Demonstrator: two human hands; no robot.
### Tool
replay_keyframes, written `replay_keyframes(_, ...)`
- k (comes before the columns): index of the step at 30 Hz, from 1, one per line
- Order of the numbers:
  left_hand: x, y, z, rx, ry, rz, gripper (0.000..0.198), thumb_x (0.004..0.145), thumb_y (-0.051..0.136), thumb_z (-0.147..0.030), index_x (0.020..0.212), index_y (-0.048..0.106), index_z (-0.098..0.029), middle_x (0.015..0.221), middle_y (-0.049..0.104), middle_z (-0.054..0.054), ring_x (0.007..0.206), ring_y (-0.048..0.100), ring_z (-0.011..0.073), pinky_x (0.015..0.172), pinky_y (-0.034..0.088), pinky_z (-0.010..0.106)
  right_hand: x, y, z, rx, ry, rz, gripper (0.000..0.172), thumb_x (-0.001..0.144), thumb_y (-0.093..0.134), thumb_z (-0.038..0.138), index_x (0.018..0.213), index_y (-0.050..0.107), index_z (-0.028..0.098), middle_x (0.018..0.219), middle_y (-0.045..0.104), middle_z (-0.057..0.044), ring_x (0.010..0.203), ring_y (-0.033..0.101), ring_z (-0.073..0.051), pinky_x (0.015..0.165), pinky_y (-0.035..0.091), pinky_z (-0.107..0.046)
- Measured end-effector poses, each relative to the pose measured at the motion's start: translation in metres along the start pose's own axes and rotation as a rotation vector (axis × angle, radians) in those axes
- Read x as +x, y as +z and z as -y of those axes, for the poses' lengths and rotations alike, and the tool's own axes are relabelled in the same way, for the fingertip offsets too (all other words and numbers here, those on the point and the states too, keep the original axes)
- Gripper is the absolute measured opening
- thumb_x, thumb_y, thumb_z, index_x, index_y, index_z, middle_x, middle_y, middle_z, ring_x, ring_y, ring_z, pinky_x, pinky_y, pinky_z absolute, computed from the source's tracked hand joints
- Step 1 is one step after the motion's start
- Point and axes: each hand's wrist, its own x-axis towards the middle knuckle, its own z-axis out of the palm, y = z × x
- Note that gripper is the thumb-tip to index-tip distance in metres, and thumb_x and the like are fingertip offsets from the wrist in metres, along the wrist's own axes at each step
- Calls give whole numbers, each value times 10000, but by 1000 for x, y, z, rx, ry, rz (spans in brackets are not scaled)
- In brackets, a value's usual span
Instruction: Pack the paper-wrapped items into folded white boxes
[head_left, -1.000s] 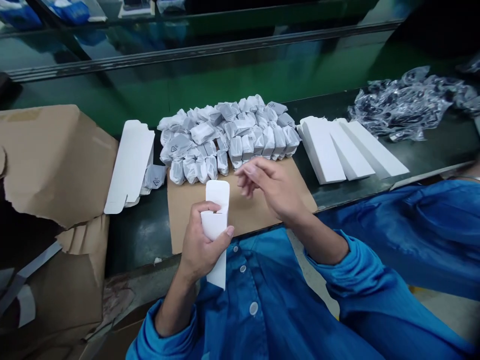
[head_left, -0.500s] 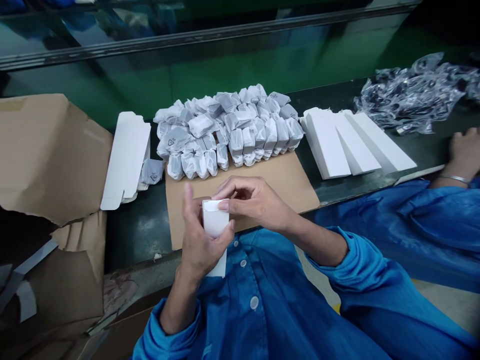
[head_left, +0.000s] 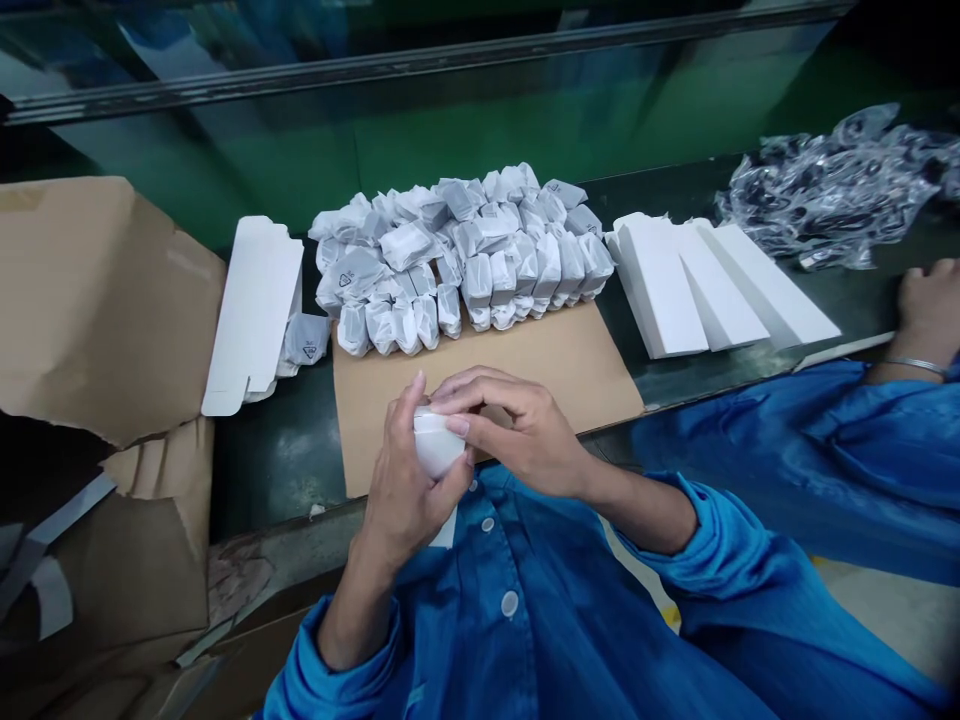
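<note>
A narrow white carton [head_left: 438,447] stands on end in front of my chest, its top end facing me. My left hand [head_left: 405,480] is wrapped round its sides, the thumb lying across the near face. At the top end, my right hand [head_left: 517,420] pinches the flap edge between thumb and fingers. The lower part of the carton is mostly hidden behind my left hand. Just beyond both hands lies a flat brown cardboard sheet [head_left: 495,365], with a pile of small items in whitish wrapping [head_left: 450,250] on and behind it.
Flat white cartons [head_left: 255,300] lean at the left beside one wrapped item [head_left: 306,340]. White cartons [head_left: 675,290] lie fanned at the right, before clear plastic bags [head_left: 832,190]. A large brown box [head_left: 112,300] stands far left. A co-worker's hand [head_left: 930,310] rests at the right edge.
The carton's top flap has gone down and my left fingers have closed in towards the top end. Both hands have shifted slightly right and lower in the view.
</note>
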Motion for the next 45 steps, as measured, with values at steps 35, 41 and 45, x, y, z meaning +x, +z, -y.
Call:
replay_keyframes(35, -22, -26, 48, -690, -688, -796, 460, 774, 797, -366, 1135, 554, -216, 1060, 682, 38, 740, 743, 169, 651, 659, 327, 127, 87, 12, -1346, -390, 258, 599, 914, 563, 179, 1474, 374, 87, 1239, 623, -158, 1202, 479, -358, 1033, 370, -504)
replay_keyframes(41, -9, -18, 45, -741, -655, -829, 505, 800, 770, -367, 1218, 512, -247, 1137, 649, 49, 745, 737, 162, 660, 661, 343, 43, -35, 9, -1458, -302, 533, 544, 903, 466, 46, 1431, 481, 177, 1329, 622, -142, 1205, 533, -330, 966, 454, -482)
replay_keyframes(45, 4, -10, 38, -704, -603, -814, 432, 806, 757, -349, 1151, 525, -234, 1104, 656, 40, 713, 730, 160, 616, 651, 333, -7, -44, -6, -1330, -232, 350, 492, 941, 515, 133, 1431, 487, 168, 1447, 543, -163, 1334, 484, -341, 1039, 456, -529)
